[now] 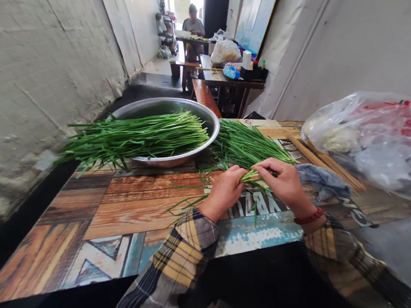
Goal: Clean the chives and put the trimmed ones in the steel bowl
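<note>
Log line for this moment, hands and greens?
left hand: shut on chive stalks | right hand: shut on chive stalks | loose pile: behind hands | metal basin: holds greens

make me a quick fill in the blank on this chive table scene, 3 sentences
1. The trimmed chives lie across a round metal ____.
2. Both hands, the left hand and the right hand, hold a small bunch of ____.
3. The right wrist wears a ____ bracelet.

Missing words: basin; chives; red
</note>
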Demonstrator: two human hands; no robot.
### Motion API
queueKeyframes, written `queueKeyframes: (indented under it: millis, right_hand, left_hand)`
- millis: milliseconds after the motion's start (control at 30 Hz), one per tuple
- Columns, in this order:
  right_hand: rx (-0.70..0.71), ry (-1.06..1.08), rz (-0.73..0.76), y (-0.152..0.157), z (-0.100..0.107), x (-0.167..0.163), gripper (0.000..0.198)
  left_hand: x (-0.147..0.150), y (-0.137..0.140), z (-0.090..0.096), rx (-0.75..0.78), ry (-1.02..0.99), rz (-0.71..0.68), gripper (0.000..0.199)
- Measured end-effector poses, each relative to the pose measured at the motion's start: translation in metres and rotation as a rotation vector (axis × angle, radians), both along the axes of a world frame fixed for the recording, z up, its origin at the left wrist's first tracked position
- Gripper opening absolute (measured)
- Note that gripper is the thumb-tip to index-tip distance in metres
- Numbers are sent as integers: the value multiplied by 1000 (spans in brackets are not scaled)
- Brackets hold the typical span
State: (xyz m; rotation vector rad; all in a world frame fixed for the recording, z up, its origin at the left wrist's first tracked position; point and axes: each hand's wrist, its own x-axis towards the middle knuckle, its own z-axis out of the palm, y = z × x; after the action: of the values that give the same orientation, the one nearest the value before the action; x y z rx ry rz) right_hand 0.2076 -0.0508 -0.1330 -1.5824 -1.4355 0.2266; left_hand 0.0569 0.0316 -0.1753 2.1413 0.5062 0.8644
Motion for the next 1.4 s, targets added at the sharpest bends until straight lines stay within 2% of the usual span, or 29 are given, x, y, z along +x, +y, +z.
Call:
queueKeyframes:
  millis: [67, 133, 233, 300, 400, 467, 600, 700, 833, 1000, 1200, 1300, 1400]
  right_hand:
    - [15, 154, -39, -2, 2, 8, 28]
    - [26, 289, -81, -5, 1, 17, 34]
    - [-14, 343, -74, -8, -7, 21, 38]
    - [-48, 316, 8, -7, -16, 12, 41]
    - [-79, 216, 208, 5, -27, -10, 55]
    - [-85, 121, 268, 16, -31, -20, 55]
    - [-59, -208, 211, 31, -28, -1, 25]
    - [-48, -431, 120, 28, -15, 31, 23]
    - [-69, -580, 75, 14, 10, 57, 25]
    - [-79, -670, 64, 0, 36, 51, 25]
    - [-206, -917, 39, -16, 62, 36, 25]
    - [-227, -1020, 46, -22, 67, 31, 25]
    - [-205, -1053, 4, -27, 63, 30, 27]
  left_hand:
    - [0, 2, 3, -130, -84, 69, 15]
    - [-1, 4, 6, -382, -224, 107, 21]
    - [-6, 4, 12, -742, -408, 33, 28]
    - [-9, 3, 16, -834, -468, -37, 30]
    - [-11, 1, 20, -869, -519, -96, 30]
    - [-12, 3, 22, -899, -579, -93, 30]
    - [-19, 11, 25, -938, -773, 6, 27]
    - [-25, 17, 28, -956, -906, 58, 27]
    - [-30, 23, 29, -991, -982, 81, 26]
    - [-32, 24, 29, -1024, -1016, 59, 24]
    - [-36, 23, 33, -1000, -1027, 39, 23]
    - [-37, 24, 35, -1005, -1051, 36, 23]
    - [-36, 24, 35, -1010, -1056, 20, 23]
